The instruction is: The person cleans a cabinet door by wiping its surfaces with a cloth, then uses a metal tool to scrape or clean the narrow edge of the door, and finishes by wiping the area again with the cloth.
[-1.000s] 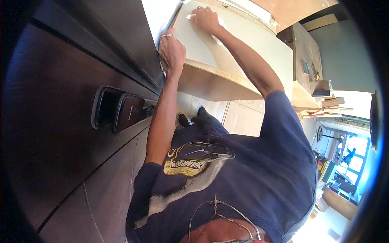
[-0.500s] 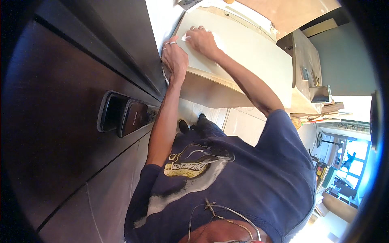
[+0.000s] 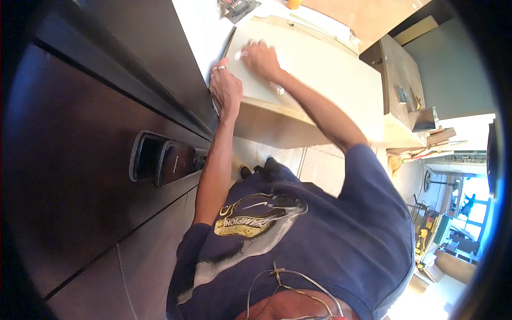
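Note:
A long pale cream board (image 3: 325,69) forms the top of a wooden cabinet-like piece in front of me. My right hand (image 3: 262,61) presses down near its left end, fingers bent over a crumpled white cloth (image 3: 278,88). Some of that white material pokes out beside the thumb, and the rest is hidden under the palm. At the board's near left corner, my left hand (image 3: 225,88) curls over the edge, with a ring on one finger. Its fingertips are partly hidden, close beside the dark door.
A dark brown door (image 3: 85,117) with a black handle lock (image 3: 173,160) stands close on my left. Beyond the board's left end lies a grey electrical-looking part (image 3: 238,8) on a white surface. At right is a wooden cabinet (image 3: 402,74) with a metal box (image 3: 424,119).
The view has shifted slightly, bringing more of the grey part into sight. My right hand stays on the cloth near the board's left end, and more cloth shows by its wrist.

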`<state>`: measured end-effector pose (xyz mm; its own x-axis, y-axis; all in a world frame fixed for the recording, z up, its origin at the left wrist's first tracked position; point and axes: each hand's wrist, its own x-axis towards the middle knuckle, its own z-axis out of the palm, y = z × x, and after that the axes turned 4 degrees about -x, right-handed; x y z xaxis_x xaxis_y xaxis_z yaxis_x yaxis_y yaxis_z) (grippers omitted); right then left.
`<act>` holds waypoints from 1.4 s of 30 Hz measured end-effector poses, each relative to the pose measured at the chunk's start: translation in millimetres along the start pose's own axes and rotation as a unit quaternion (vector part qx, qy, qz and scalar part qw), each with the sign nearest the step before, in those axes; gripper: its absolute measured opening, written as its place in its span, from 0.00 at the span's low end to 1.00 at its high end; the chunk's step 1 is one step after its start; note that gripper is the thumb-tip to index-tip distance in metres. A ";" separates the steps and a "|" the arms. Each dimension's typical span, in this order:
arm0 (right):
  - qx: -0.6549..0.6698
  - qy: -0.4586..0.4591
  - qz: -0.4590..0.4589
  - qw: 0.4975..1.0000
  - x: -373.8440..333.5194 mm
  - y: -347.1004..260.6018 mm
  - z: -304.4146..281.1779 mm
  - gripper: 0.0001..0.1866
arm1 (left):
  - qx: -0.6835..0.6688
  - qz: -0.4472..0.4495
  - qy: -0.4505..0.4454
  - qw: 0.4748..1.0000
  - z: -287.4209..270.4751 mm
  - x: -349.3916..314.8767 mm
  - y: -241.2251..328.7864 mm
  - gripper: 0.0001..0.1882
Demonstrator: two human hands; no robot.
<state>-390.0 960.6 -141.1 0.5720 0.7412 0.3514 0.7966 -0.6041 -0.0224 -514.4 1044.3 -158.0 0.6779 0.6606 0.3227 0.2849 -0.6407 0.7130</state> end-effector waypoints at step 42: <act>0.012 -0.010 0.025 1.000 78.5 66.1 41.0 0.14 | -0.003 0.035 0.082 0.996 9.9 7.1 -10.2 0.21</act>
<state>-284.5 990.8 -153.3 0.6151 0.7158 0.3306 0.7710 -0.6339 -0.0619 -505.8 1051.7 -169.2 0.5755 0.6704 0.4683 0.2369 -0.6848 0.6891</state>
